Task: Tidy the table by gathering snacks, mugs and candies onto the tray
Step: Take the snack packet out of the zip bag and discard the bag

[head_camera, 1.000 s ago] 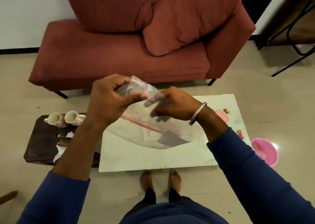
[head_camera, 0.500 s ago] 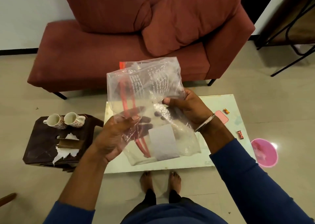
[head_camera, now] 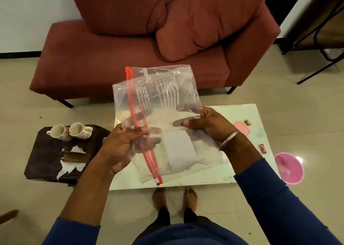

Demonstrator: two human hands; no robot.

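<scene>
A clear plastic zip bag with a red zipper strip and a white label hangs in the air over the white table. My left hand grips its left edge by the red strip. My right hand pinches the bag's right side, thumb on top. Two patterned mugs lie on their sides on the dark side table at the left. Two small wrapped candies and a flat pink packet lie on the white table's right part.
A red sofa with cushions stands behind the table. A pink bucket sits on the floor at the right. Torn white paper and a brown card piece lie on the side table. Black chair legs are at the far right.
The bag, crumpled between both hands a second ago, now hangs spread out and upright. My left hand has dropped to the zipper edge; my right hand holds the opposite side.
</scene>
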